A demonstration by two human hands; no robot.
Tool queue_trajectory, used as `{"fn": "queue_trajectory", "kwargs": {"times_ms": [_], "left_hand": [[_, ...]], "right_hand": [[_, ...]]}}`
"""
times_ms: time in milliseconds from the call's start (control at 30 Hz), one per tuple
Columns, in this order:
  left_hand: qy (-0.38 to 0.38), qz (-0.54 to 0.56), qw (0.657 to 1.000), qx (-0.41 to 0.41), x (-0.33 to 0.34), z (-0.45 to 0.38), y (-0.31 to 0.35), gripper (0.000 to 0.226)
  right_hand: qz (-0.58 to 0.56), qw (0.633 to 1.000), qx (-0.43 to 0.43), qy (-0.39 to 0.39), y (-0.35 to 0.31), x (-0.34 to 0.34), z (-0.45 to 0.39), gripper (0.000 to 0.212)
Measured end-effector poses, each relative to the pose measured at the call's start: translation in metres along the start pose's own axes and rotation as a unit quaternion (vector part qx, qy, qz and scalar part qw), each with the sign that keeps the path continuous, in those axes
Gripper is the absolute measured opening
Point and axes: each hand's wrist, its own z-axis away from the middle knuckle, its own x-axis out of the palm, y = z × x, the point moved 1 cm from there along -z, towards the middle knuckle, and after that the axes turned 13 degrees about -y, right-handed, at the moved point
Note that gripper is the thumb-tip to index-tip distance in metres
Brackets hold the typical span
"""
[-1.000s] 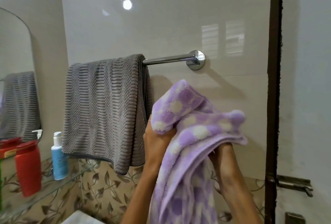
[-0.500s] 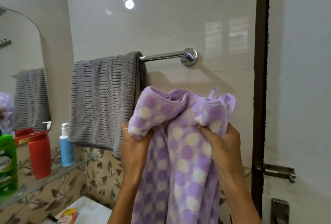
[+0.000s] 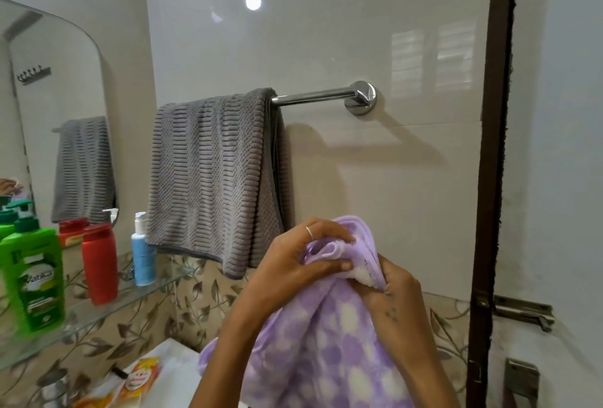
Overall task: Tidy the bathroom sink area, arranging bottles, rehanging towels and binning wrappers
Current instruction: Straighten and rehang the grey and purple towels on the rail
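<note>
Both hands grip the bunched top of the purple spotted towel (image 3: 329, 336), held below the bare right end of the towel rail (image 3: 313, 97) and clear of it. Left hand (image 3: 290, 264): fingers closed over a fold at the towel's upper edge, a thin ring on one finger, thumb pressed along the fabric. Right hand (image 3: 396, 293): fingers pinched on the adjoining fold, just beside the left hand, knuckles toward the camera. The rest of the towel hangs down between the forearms.

Layout, left to right:
- Mirror (image 3: 58, 88) on the left wall, reflecting the grey towel.
- Glass shelf (image 3: 107, 305) beneath it, carrying a green bottle (image 3: 32, 280), a red bottle (image 3: 99, 264) and a blue pump bottle (image 3: 143, 251), all upright.
- Orange-and-white packets (image 3: 140, 375) on the white surface below the shelf.
- Grey ribbed towel (image 3: 212, 172) draped over the left portion of the rail.
- Chrome rail mount (image 3: 363, 97) fixed to the tiled wall.
- Dark door frame (image 3: 492, 179) at the right, with a metal latch (image 3: 522, 311) beside it.
</note>
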Motion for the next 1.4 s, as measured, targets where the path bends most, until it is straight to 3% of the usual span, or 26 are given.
{"fn": "queue_trajectory", "kwargs": {"times_ms": [200,267,333,500,633,800,867,1000,1100,1200,1300,1400], "left_hand": [[0.117,0.021,0.993,-0.002,0.024,0.011,-0.007,0.001],[0.132,0.015,0.991,0.001,0.032,0.013,-0.005,0.002],[0.135,0.031,0.990,0.005,0.036,0.017,-0.003,0.005],[0.101,0.009,0.995,0.010,0.050,0.031,0.002,0.015],[0.098,0.009,0.995,0.014,0.053,0.042,0.005,0.017],[0.092,0.016,0.996,-0.001,0.042,0.053,0.004,0.017],[0.096,0.021,0.995,-0.012,0.040,0.056,0.001,0.018],[0.112,0.020,0.993,-0.041,0.036,0.062,-0.005,0.013],[0.132,0.050,0.988,-0.062,0.032,0.070,-0.012,0.008],[0.118,0.071,0.987,-0.081,0.032,0.075,-0.015,0.010],[0.098,0.033,0.990,-0.095,0.034,0.077,-0.013,0.005],[0.086,0.004,0.990,-0.112,0.036,0.083,-0.011,0.009]], "right_hand": [[-0.162,0.985,0.024,-0.059,0.009,-0.006,0.011,0.037],[-0.282,0.953,0.025,-0.106,0.009,-0.006,0.015,0.037],[-0.368,0.923,0.041,-0.103,0.008,-0.006,0.018,0.035],[-0.141,0.987,0.079,-0.008,0.015,-0.014,0.020,0.017],[-0.068,0.992,0.102,0.011,0.025,-0.014,0.028,0.017],[0.082,0.984,0.118,0.106,0.031,-0.014,0.029,0.019],[0.107,0.985,0.106,0.086,0.028,-0.008,0.027,0.025],[0.021,0.998,0.062,-0.027,0.015,0.010,0.033,0.038],[-0.050,0.989,0.083,-0.108,0.014,0.014,0.040,0.044],[-0.062,0.985,0.098,-0.130,0.021,0.014,0.039,0.048],[0.040,0.991,0.124,-0.032,0.033,0.015,0.037,0.030],[0.110,0.974,0.173,0.094,0.043,0.013,0.034,0.035]]}}
